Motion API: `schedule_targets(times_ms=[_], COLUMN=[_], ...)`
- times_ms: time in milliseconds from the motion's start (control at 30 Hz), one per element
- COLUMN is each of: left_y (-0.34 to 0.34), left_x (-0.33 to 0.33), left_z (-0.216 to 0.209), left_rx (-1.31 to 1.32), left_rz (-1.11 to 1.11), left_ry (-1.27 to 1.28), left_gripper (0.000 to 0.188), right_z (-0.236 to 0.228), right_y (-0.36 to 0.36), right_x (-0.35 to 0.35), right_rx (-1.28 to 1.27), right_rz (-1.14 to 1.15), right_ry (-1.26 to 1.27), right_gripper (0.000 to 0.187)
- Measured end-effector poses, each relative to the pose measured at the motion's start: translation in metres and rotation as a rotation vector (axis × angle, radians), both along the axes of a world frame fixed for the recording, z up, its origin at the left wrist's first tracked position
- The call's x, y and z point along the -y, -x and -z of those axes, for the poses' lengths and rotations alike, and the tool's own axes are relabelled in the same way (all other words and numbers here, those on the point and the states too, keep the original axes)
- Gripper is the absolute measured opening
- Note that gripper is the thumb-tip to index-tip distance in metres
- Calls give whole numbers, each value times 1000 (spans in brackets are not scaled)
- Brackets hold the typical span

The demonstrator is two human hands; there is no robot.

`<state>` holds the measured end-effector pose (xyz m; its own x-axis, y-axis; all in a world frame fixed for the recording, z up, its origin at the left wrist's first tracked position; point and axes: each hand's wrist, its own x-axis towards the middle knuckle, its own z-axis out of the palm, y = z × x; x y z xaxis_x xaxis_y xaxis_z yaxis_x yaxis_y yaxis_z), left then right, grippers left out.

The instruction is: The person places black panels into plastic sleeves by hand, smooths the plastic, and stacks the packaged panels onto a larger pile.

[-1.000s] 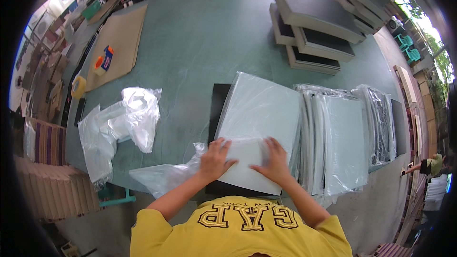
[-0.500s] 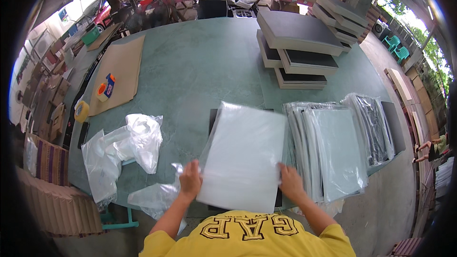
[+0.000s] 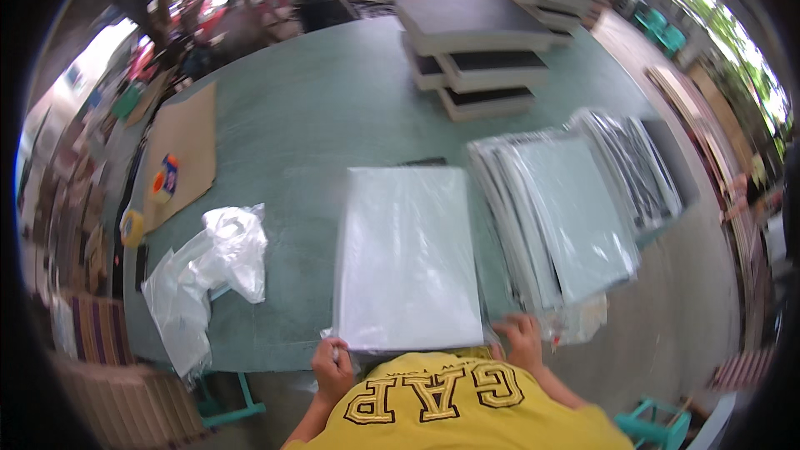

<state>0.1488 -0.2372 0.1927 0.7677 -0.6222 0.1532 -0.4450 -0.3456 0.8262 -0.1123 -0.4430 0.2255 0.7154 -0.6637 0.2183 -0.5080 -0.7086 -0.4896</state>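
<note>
A white rectangular board in a clear plastic bag [image 3: 407, 258] lies flat on the green table [image 3: 308, 108], close to my body. At its near left corner my left hand [image 3: 334, 368] is closed, gripping the bag's edge. My right hand [image 3: 522, 342] is at the near right corner, its fingers pinched on the loose plastic there. A dark edge [image 3: 431, 162] shows from under the far side of the board. To its right lies a pile of similar bagged white panels [image 3: 567, 208].
Dark-bagged panels [image 3: 637, 171] lie at the far right. Thick white-sided, dark-topped blocks [image 3: 475, 25] are stacked at the back. Crumpled clear plastic bags [image 3: 221, 254] lie on the left, near brown cardboard [image 3: 187, 137] carrying a tape dispenser [image 3: 165, 179] and a tape roll [image 3: 132, 227].
The bagged board has gone from tilted in my hands to lying flat and straight. Both hands have moved down to its near corners. My view has shifted.
</note>
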Motion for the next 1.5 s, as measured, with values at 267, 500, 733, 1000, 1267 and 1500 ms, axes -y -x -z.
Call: schedule_targets(times_ms=[267, 500, 733, 1000, 1267, 1500], left_y=[35, 12, -5, -72, -75, -47], left_x=[95, 65, 64, 62, 178, 128], left_z=[-115, -56, -24, -126, -52, 42], left_rx=[304, 21, -148, -45, 367, 409], left_rz=[724, 403, 162, -402, -44, 115], left_ry=[462, 152, 65, 549, 407, -182], left_gripper=[16, 15, 13, 8, 19, 46], right_z=[-42, -3, 104, 25, 37, 66], right_y=[-77, 80, 135, 76, -150, -163], right_x=[57, 157, 195, 166, 73, 62], right_rx=[431, 1359, 1241, 585, 934, 397], right_rz=[11, 858, 1365, 1256, -157, -299], right_ry=[-14, -277, -460, 438, -1921, -1693], right_gripper=[45, 39, 50, 45, 60, 39])
